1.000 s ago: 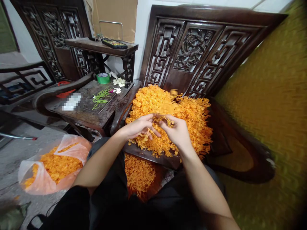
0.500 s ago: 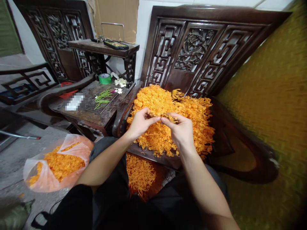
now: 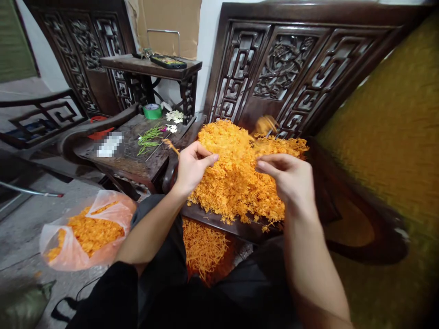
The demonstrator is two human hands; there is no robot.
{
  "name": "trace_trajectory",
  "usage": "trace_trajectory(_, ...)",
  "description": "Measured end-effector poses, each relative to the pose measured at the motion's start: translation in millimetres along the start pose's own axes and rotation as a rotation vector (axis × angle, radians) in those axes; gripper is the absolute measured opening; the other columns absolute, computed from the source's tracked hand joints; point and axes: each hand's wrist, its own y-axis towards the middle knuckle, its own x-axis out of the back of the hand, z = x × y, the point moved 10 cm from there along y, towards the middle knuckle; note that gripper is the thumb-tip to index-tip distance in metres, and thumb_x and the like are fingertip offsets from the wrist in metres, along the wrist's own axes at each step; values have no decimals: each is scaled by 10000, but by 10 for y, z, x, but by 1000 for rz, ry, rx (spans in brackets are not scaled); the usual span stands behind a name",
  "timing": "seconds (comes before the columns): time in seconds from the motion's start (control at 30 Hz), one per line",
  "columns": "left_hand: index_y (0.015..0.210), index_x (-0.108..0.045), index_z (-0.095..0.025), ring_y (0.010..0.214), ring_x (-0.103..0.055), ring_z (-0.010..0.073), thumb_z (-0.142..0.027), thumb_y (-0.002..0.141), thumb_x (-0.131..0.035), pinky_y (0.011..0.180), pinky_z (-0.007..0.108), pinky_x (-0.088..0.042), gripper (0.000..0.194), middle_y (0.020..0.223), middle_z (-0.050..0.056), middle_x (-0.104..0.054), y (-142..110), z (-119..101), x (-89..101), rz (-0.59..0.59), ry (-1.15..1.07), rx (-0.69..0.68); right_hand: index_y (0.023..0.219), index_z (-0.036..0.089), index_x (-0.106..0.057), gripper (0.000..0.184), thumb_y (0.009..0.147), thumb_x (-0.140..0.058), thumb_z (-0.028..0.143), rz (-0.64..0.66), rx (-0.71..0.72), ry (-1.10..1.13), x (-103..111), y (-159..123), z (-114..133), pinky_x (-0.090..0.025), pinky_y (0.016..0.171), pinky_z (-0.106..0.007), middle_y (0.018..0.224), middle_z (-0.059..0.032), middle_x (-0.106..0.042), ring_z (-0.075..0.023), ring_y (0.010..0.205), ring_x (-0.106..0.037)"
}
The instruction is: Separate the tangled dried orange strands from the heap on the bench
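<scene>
A big heap of orange flower pieces (image 3: 236, 178) lies on the seat of a dark carved wooden chair (image 3: 346, 228) in front of me. My left hand (image 3: 192, 167) hovers over the heap's left edge, fingers curled round a thin orange strand (image 3: 168, 145) that sticks out to the left. My right hand (image 3: 291, 180) is over the heap's right side, thumb and fingers loosely apart with nothing visible in them. A blurred orange piece (image 3: 265, 124) is in the air above the back of the heap.
Thin orange strands (image 3: 203, 246) lie low between my knees. A plastic bag of orange pieces (image 3: 85, 235) sits on the floor at left. A side table (image 3: 137, 160) holds green stems (image 3: 148, 138), white flowers (image 3: 174, 116) and green tape (image 3: 152, 111). A yellow cloth (image 3: 394, 151) hangs at right.
My hands were together over the heap, pulling at one orange piece. They have moved apart: the left keeps a strand, the right has swung right and let go.
</scene>
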Motion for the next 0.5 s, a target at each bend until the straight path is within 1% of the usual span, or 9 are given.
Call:
trace_trajectory(0.07,683,-584,-187,569,-597,108,-221,677,-859,576,261,-460,277,622,-24,-639,-68,68,-154,79,-7,57,869,159,-798,264,700,-872,348,10,61,-185,-166,234,-96,-622,792,-416,902,-91,-773,-226,795,-731)
trace_trajectory(0.1,694,-583,-186,575,-593,105,-228,680,-860,579,258,-460,280,630,-24,-638,-94,89,-189,90,-7,66,854,150,-798,231,745,-824,352,-4,122,-280,-257,362,-113,-613,835,-439,940,-108,-769,-239,832,-729)
trace_trajectory(0.17,728,-595,-185,586,-575,95,-227,689,-851,585,252,-455,263,657,-29,-635,-113,108,-202,95,6,55,841,137,-796,248,808,-754,380,-25,219,-425,-442,622,-154,-594,909,-486,997,-146,-763,-274,899,-729)
trace_trajectory(0.23,769,-618,-183,622,-578,95,-218,710,-832,608,251,-458,225,708,-24,-647,-103,100,-186,113,58,15,855,143,-799,292,820,-749,428,7,254,-473,-596,869,-208,-569,985,-521,1015,-159,-770,-311,975,-732)
trace_trajectory(0.3,807,-639,-183,672,-598,104,-218,744,-805,643,257,-469,181,769,-9,-672,-94,72,-177,151,148,-36,964,152,-809,362,800,-782,473,57,269,-476,-656,1055,-197,-523,1083,-542,1099,-160,-779,-342,1110,-718)
trace_trajectory(0.37,830,-647,-186,699,-613,114,-230,790,-771,656,263,-474,137,816,6,-698,-102,32,-191,203,252,-86,1176,163,-778,513,823,-771,536,50,315,-422,-554,1131,-28,-484,1144,-544,1254,-162,-750,-342,1239,-678)
trace_trajectory(0.43,834,-648,-189,684,-605,114,-238,827,-738,638,264,-464,104,825,12,-709,-136,-40,-234,262,349,-151,1400,210,-669,651,902,-674,630,77,372,-293,-407,1064,271,-513,1122,-527,1384,-149,-693,-309,1272,-669)
trace_trajectory(0.47,828,-646,-189,674,-597,113,-234,835,-728,628,263,-456,94,819,11,-709,-161,-87,-270,296,395,-193,1477,259,-606,691,930,-618,680,152,397,-220,-388,972,447,-555,1071,-504,1414,-130,-676,-285,1237,-690)
trace_trajectory(0.5,818,-642,-189,664,-589,111,-223,836,-721,622,263,-448,87,803,7,-704,-194,-134,-316,336,440,-239,1539,314,-541,728,934,-594,716,320,403,-184,-472,829,607,-584,1031,-480,1462,-106,-646,-269,1219,-701)
